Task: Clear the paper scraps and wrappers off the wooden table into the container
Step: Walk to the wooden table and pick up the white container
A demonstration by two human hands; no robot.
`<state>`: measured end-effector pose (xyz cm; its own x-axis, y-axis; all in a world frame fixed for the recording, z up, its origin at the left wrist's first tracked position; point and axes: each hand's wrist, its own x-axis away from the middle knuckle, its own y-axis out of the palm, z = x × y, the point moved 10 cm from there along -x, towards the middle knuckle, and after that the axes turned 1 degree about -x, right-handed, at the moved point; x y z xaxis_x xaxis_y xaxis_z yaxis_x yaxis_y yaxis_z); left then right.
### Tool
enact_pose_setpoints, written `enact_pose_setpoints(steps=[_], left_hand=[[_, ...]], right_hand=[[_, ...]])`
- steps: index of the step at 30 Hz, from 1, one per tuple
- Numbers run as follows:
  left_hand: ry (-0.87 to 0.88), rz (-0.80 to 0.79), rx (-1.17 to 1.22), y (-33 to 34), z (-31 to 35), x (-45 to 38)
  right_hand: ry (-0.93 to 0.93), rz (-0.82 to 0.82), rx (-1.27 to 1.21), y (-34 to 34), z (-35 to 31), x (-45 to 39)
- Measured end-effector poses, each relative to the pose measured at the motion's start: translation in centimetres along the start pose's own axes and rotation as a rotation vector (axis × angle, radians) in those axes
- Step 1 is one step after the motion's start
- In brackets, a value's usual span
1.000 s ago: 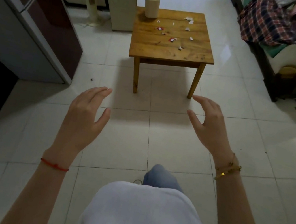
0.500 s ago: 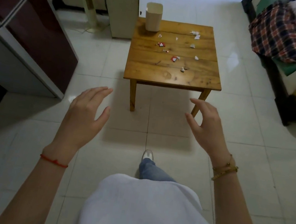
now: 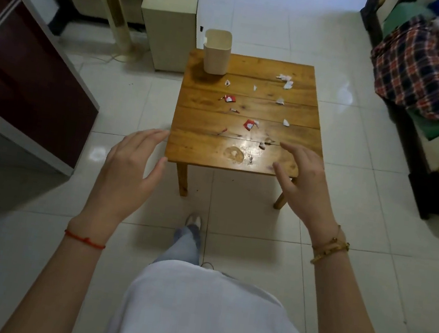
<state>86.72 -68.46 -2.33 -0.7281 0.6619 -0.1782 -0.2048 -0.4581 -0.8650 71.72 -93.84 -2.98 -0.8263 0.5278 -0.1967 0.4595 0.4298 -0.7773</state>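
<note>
- Tiled floor (image 3: 264, 10): pale, glossy, runs under everything.
- Dark red cabinet (image 3: 21, 74): far left, cut off by the frame edge.
- Sofa (image 3: 431, 132): right side, heaped with a plaid blanket (image 3: 426, 71); partly out of frame.
- Wooden table (image 3: 201, 146): square, plank top, centre of view; near edge shows glare and a pale ring mark.
- Cream box unit (image 3: 168, 22): on the floor just behind the table's far left corner, beside a tall cream fan column (image 3: 114, 5).
- Container (image 3: 216, 51): cream, open-topped, upright on the table's far left corner; inside not visible.
- Left hand (image 3: 126, 175): fingers spread wide, holding nothing, raised just left of the table's near left corner; red string at the wrist.
- Right hand (image 3: 304, 184): fingers loosely spread, holding nothing, over the table's near right corner, hiding that corner; gold bracelets at the wrist.
- Wrappers (image 3: 249, 124): red-and-white pieces mid-table.
- Paper scraps (image 3: 288, 84): small white bits scattered toward the far right; shapes too small to make out.
</note>
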Motion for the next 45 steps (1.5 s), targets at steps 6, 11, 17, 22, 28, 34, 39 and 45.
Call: enact_pose_setpoints(steps=[6, 11, 17, 22, 28, 34, 39, 45], left_hand=[[0.001, -0.016, 0.023, 1.9, -3.0, -9.1], [0.023, -0.05, 0.016, 2.6, -5.1, -17.4], [0.06, -0.088, 0.018, 3.2, -7.2, -25.2], [0.029, -0.139, 0.026, 5.2, -8.9, -29.8], [-0.046, -0.149, 0.025, 9.1, -11.5, -36.8], [-0.14, -0.174, 0.028, 15.5, -16.1, -46.9], [-0.273, -0.201, 0.077, 22.1, -21.8, -54.9], [-0.434, -0.299, 0.146, 31.1, -27.8, -61.6]], right_hand=[[0.041, -0.023, 0.028, 3.2, 2.4, -8.0], [0.064, -0.009, 0.047, 4.9, 2.8, -15.3], [0.083, 0.007, 0.039, 6.1, 2.6, -21.7], [0.089, 0.009, 0.034, 7.2, 3.3, -26.0], [0.103, 0.0, 0.042, 9.8, 6.3, -32.2], [0.139, -0.053, 0.061, 14.2, 11.1, -40.3], [0.179, -0.069, 0.07, 18.5, 15.5, -46.2], [0.167, -0.101, 0.084, 24.6, 20.1, -51.0]])
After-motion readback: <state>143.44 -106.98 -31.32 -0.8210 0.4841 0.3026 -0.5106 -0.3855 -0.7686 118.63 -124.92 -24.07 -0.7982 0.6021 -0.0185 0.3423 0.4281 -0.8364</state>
